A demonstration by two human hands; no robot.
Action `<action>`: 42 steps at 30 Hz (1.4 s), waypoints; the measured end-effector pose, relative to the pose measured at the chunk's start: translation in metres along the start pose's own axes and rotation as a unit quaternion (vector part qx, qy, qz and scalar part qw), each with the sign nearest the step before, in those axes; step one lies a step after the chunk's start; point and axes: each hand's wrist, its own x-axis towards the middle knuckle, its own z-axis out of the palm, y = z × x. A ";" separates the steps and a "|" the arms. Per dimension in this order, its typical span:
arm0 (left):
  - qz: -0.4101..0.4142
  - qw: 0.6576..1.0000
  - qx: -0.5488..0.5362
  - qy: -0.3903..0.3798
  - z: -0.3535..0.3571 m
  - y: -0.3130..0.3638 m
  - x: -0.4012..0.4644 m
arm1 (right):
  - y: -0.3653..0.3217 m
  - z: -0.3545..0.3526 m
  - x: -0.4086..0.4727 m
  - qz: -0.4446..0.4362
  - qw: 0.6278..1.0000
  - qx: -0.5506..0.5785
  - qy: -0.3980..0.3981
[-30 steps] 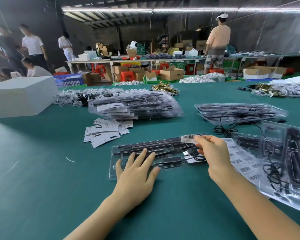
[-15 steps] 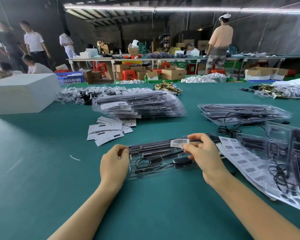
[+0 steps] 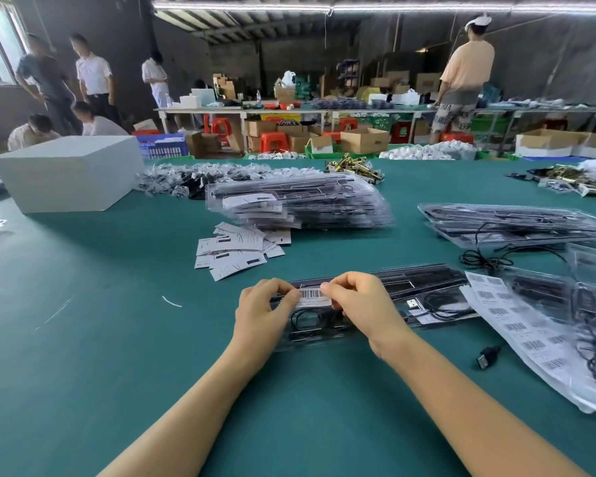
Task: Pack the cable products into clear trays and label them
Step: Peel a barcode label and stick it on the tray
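A clear tray (image 3: 427,297) holding black cables and a USB plug lies on the green table in front of me. A white barcode label (image 3: 313,295) sits over the tray's left part. My left hand (image 3: 262,311) pinches the label's left end and my right hand (image 3: 362,304) pinches its right end, fingers curled. A sheet of barcode labels (image 3: 516,325) lies to the right, partly over more clear trays (image 3: 592,304).
A stack of packed trays (image 3: 300,204) and loose white cards (image 3: 234,249) lie behind. Another tray stack (image 3: 510,222) is at the right, a loose USB plug (image 3: 487,358) near it, and a white box (image 3: 69,173) at the far left. People stand beyond the table.
My left hand left the tray, curled, and came up to the label's left end. My right hand carried the label leftward and down onto the tray.
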 end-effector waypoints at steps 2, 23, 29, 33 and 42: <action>0.003 1.000 0.009 0.009 0.001 0.000 0.000 | 0.002 0.000 -0.002 -0.027 0.999 -0.031 -0.002; 0.044 0.973 0.224 -0.005 0.014 -0.001 -0.001 | 0.027 -0.002 0.000 -0.209 0.940 -0.266 0.044; 0.030 0.970 0.240 -0.015 0.015 -0.003 0.000 | 0.028 -0.001 0.000 -0.220 0.931 -0.288 0.039; 0.024 0.973 0.231 -0.021 0.016 -0.004 0.000 | 0.029 -0.001 0.001 -0.225 0.924 -0.305 0.038; 0.038 0.976 0.213 -0.016 0.014 -0.002 -0.004 | 0.030 0.000 0.000 -0.241 0.910 -0.335 0.035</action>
